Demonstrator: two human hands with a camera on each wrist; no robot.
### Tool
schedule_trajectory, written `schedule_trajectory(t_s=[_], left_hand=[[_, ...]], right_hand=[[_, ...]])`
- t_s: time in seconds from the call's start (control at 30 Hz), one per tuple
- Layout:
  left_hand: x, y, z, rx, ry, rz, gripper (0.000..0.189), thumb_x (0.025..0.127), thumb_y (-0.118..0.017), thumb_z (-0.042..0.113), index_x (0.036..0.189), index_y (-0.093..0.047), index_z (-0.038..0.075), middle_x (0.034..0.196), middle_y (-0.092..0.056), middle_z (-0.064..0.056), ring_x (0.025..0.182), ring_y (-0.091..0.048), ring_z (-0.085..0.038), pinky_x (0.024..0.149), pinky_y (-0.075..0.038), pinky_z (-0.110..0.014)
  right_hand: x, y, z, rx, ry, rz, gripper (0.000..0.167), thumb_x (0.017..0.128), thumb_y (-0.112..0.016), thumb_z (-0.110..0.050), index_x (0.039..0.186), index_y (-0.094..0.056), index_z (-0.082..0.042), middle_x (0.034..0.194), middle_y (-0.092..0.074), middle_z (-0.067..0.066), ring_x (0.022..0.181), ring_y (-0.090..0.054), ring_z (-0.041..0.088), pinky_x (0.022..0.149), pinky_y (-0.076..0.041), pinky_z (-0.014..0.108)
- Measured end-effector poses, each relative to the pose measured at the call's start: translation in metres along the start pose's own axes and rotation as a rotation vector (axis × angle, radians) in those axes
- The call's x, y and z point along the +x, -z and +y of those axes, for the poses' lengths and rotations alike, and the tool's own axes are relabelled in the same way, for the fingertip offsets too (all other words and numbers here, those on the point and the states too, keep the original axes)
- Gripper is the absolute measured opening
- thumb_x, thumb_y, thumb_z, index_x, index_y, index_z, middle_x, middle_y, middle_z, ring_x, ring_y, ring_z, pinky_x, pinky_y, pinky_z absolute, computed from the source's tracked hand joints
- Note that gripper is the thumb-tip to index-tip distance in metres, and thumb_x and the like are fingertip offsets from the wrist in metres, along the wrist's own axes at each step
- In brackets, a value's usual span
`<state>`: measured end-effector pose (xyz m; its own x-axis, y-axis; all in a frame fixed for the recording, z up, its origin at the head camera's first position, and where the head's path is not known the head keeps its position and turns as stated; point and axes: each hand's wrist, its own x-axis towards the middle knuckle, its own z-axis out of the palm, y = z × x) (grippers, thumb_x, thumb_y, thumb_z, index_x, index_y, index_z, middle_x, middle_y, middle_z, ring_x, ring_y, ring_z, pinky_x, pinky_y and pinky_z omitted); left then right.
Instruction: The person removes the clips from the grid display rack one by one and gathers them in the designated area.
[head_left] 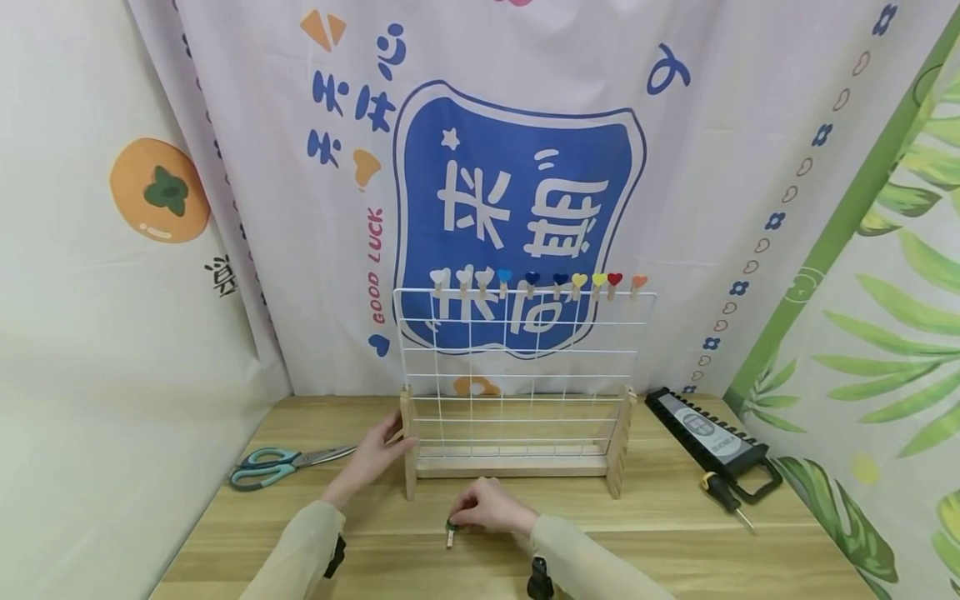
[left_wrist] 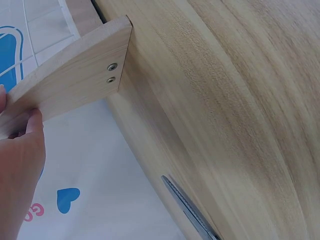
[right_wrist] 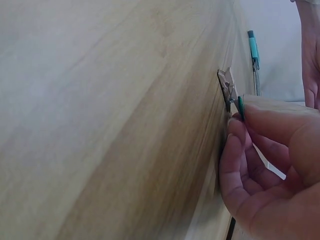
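Observation:
A white wire grid rack stands upright between two wooden side posts. My left hand holds the left wooden post, thumb and fingers on either side of it. In front of the rack, my right hand pinches a small wooden clothespin by its end with a green decoration. That clothespin is low over the tabletop; whether it touches the wood I cannot tell. Along the rack's top wire sit several clothespins with hearts, among them a white one, a light blue one and an orange one.
Scissors with teal handles lie left of the rack on the wooden table. To the right are a black toothed holder and a yellow-and-black screwdriver. A printed curtain hangs behind the table.

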<state>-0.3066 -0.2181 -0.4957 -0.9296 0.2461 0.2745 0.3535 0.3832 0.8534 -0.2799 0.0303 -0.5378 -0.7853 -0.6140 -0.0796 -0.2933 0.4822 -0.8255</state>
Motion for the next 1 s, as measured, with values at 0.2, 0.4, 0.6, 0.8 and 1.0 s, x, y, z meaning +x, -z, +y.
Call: schedule_trajectory(t_s=[0.2,0.4,0.6,0.8,1.0], left_hand=[[0.0,0.0,0.001,-0.009,-0.004,0.003,0.062,0.095,-0.063,0.005,0.146,-0.034,-0.014,0.148,-0.04,-0.036,0.139,-0.041,-0.049,0.112,-0.043,-0.053],[0.0,-0.001,0.001,-0.006,-0.008,0.006,0.062,0.095,-0.063,0.004,0.146,-0.033,-0.015,0.148,-0.039,-0.037,0.138,-0.041,-0.05,0.112,-0.043,-0.052],[-0.001,-0.001,0.001,-0.012,-0.019,0.003,0.062,0.096,-0.061,0.002,0.147,-0.031,-0.015,0.149,-0.038,-0.037,0.138,-0.039,-0.051,0.112,-0.043,-0.054],[-0.001,-0.002,-0.001,-0.031,-0.027,0.0,0.062,0.095,-0.063,0.003,0.147,-0.032,-0.015,0.149,-0.038,-0.038,0.139,-0.04,-0.051,0.113,-0.042,-0.053],[0.0,-0.002,-0.004,-0.046,-0.033,0.003,0.063,0.095,-0.063,0.004,0.147,-0.033,-0.015,0.148,-0.039,-0.038,0.138,-0.04,-0.051,0.112,-0.041,-0.053]], right_hand=[[0.0,0.004,0.002,-0.007,0.022,0.011,0.009,0.09,-0.072,-0.012,0.09,-0.077,-0.005,0.082,-0.077,0.005,0.061,-0.066,0.008,0.053,-0.056,0.016],[0.0,0.017,-0.002,-0.099,0.118,0.059,0.011,0.09,-0.072,-0.016,0.092,-0.078,-0.006,0.087,-0.078,0.007,0.066,-0.06,-0.001,0.057,-0.051,0.011],[-0.002,0.042,-0.021,-0.186,0.193,0.12,0.014,0.092,-0.07,-0.017,0.097,-0.077,-0.006,0.094,-0.077,0.006,0.073,-0.057,-0.006,0.065,-0.05,0.011],[-0.009,0.076,-0.061,-0.144,0.266,0.172,0.019,0.094,-0.068,-0.015,0.103,-0.075,0.0,0.097,-0.077,0.011,0.076,-0.064,0.004,0.068,-0.054,0.012],[-0.017,0.112,-0.111,-0.164,0.353,0.294,0.017,0.092,-0.07,-0.013,0.105,-0.074,-0.005,0.098,-0.076,0.01,0.082,-0.07,0.012,0.074,-0.06,0.015]])
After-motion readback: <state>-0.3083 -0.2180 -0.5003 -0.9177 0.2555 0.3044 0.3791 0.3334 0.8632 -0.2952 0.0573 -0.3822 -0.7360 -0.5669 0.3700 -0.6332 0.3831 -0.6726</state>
